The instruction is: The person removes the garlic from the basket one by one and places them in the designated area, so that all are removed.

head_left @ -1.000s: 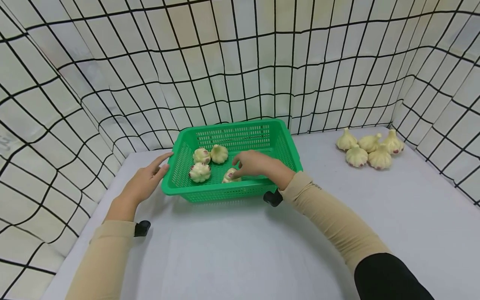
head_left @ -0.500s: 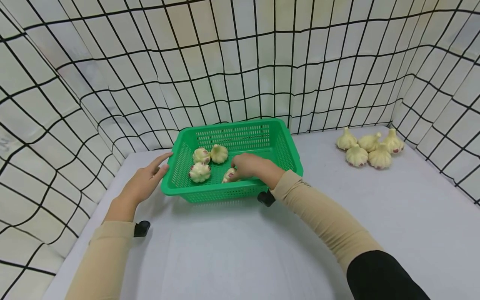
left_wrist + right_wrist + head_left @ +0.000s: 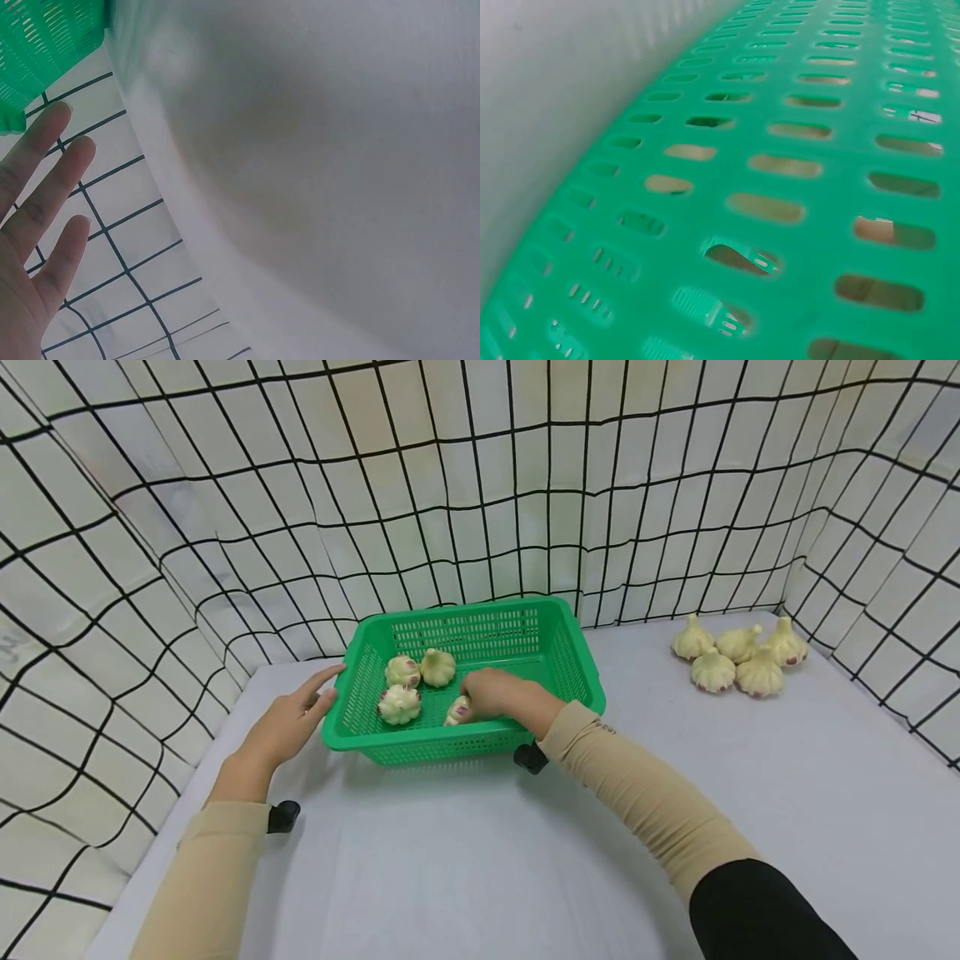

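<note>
Garlic bulb [image 3: 457, 712], cream with purplish patches, lying inside the front edge of a green plastic basket [image 3: 405, 741], near the middle of that edge. Curled down over its right side, fingers of a right hand [image 3: 493, 694], apparently pinching it; fingertips hidden, exact contact impossible to tell. Probably light and firm, with knobbly sides offering decent grip rather than slipperiness; outer skin perhaps easily scuffed. Best taken round the widest part, thumb opposite fingers, with a gentle squeeze. Clustered toward the basket's left edge, three more bulbs [image 3: 400, 704]. Just outside that edge, a left hand [image 3: 288, 722], fingers spread and holding nothing, tips close to the rim; touching or not, unclear. Beneath everything, a pale tabletop [image 3: 420, 860], with the basket near its back edge. At its back right corner, five grouped bulbs [image 3: 712, 671]. Beyond, black netting [image 3: 550, 492] over white sheeting.
</note>
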Tool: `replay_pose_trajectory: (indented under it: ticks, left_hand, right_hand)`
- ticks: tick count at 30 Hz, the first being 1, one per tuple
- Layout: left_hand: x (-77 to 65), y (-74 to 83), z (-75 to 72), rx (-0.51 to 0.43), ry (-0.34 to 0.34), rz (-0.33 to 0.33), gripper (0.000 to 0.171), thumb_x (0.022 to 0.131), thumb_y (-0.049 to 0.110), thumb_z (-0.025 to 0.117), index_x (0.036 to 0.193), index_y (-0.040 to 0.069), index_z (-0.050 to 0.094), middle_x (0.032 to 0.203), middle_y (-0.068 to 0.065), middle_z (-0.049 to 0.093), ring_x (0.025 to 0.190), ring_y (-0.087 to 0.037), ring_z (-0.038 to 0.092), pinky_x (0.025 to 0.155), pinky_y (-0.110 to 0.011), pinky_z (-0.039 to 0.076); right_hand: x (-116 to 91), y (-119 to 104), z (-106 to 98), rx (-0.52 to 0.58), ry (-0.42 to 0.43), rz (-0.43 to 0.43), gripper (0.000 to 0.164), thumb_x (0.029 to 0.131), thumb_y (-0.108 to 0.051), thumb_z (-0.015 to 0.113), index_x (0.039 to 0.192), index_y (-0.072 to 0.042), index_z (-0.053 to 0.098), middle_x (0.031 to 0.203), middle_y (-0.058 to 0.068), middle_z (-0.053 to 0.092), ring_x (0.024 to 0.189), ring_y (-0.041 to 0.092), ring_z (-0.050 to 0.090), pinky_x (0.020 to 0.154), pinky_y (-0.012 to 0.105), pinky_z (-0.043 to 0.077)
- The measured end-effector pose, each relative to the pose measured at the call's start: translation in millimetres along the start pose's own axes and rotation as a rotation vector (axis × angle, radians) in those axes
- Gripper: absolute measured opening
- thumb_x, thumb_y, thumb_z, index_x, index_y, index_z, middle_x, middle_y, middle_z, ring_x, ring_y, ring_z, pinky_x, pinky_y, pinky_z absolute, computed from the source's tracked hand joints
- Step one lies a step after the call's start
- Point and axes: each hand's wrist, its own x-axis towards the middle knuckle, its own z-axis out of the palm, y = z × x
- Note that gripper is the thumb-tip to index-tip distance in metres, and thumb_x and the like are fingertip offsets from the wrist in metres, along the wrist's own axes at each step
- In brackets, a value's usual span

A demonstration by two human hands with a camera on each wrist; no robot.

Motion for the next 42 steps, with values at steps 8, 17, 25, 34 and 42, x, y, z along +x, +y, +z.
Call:
replay_pose_trajectory:
  ticks: [8,17,25,34,42]
  left_hand:
    - [1.7,2.5,-0.6,0.008,-0.003,-0.006,0.063,0.110,0.055,0.026,0.165,0.023,0.022,0.140,-0.037,0.052,0.123,-0.055,0.055,0.092,-0.071,0.044]
    - [1.6,1.1,0.3,0.003,-0.005,-0.009,0.064,0.110,0.055,0.026,0.165,0.023,0.021,0.141,-0.037,0.051,0.124,-0.056,0.053,0.094,-0.072,0.043]
    - [0.3,0.7,1.5,0.003,-0.002,-0.014,0.064,0.110,0.055,0.026,0.165,0.023,0.021,0.140,-0.038,0.052,0.124,-0.056,0.054,0.094,-0.072,0.043]
    - [-0.7,-0.2,1.7,0.009,0.003,-0.014,0.064,0.110,0.055,0.026,0.165,0.023,0.022,0.139,-0.037,0.053,0.120,-0.055,0.056,0.091,-0.070,0.045]
    - [-1.1,0.0,0.0,0.009,0.009,-0.008,0.064,0.111,0.055,0.026,0.165,0.022,0.022,0.136,-0.037,0.055,0.117,-0.053,0.059,0.090,-0.069,0.046]
  right_hand:
    - [-9,11,-10,0.133,0.066,0.015,0.056,0.091,-0.031,0.081,0.135,-0.004,0.058,0.118,0.009,0.064,0.097,0.020,0.058,0.078,0.032,0.049]
    - [-22,26,-19,0.272,0.159,-0.020,0.062,0.085,-0.027,0.087,0.132,-0.004,0.055,0.126,0.012,0.064,0.102,0.022,0.060,0.082,0.033,0.051]
    - [-34,35,-21,0.330,0.188,-0.060,0.061,0.086,-0.023,0.087,0.132,-0.006,0.050,0.135,0.018,0.061,0.110,0.026,0.062,0.087,0.036,0.052]
    - [-52,44,-28,0.373,0.230,-0.116,0.061,0.085,-0.017,0.087,0.130,-0.006,0.047,0.134,0.019,0.059,0.095,0.025,0.063,0.080,0.034,0.052]
    - [-69,46,-38,0.371,0.298,-0.164,0.064,0.083,-0.015,0.088,0.132,-0.006,0.047,0.136,0.019,0.059,0.097,0.026,0.066,0.086,0.037,0.054]
